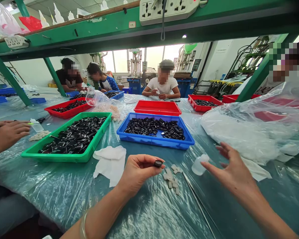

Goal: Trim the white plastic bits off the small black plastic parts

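Between thumb and fingers, my left hand (137, 172) pinches a small black oval part (158, 163) above the table. My right hand (234, 169) has its fingers spread and holds nothing; its thumb is close to a small translucent white bottle (199, 164). Whether thumb and bottle touch I cannot tell. Small off-white pieces (171, 179) lie in a loose group between my hands. Long metal tweezers (198, 202) rest just right of them. A crumpled white cloth (111, 164) lies behind my left wrist.
A blue tray (154, 142) and a green tray (57, 158) hold many black parts. Behind stand red trays (157, 108). A clear plastic bag (249, 129) bulges at the right. A green shelf beam (102, 30) crosses overhead. A co-worker's hands (10, 134) work at the left.
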`<state>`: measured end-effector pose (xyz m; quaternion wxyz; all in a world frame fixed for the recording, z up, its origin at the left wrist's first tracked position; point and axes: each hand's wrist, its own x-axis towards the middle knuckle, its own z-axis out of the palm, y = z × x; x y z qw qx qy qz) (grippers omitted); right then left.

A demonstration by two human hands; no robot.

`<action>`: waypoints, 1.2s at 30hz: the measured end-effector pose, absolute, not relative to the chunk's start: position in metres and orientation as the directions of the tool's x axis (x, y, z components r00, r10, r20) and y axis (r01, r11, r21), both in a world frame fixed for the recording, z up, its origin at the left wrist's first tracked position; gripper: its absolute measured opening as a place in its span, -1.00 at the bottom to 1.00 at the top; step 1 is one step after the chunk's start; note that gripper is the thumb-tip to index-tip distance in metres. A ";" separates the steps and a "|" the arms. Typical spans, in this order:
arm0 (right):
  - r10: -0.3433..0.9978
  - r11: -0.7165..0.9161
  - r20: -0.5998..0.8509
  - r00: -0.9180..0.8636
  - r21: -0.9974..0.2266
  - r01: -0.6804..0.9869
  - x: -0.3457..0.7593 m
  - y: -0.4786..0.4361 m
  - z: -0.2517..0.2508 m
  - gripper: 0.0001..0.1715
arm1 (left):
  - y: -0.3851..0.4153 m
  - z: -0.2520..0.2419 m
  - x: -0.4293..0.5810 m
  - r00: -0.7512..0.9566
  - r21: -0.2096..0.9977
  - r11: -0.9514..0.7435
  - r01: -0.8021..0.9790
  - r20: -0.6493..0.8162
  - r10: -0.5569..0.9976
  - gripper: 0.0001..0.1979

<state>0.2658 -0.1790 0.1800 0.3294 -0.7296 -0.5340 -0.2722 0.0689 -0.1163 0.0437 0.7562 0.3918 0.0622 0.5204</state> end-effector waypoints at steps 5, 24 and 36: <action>0.627 -0.070 0.771 -0.109 0.195 0.978 0.231 -0.196 0.161 -0.57 | -0.116 0.042 0.072 0.433 0.666 0.107 -0.738 0.347 0.832 -0.63; 0.983 -0.186 0.025 0.184 0.188 0.964 0.238 -0.189 0.108 -0.61 | -0.122 0.040 0.082 0.589 0.824 0.136 -0.551 0.268 0.763 -0.56; 0.974 -0.146 0.131 0.183 -0.250 0.957 0.214 -0.200 0.147 -0.35 | -0.130 0.040 0.086 0.701 0.835 0.192 -0.516 0.282 0.655 -0.57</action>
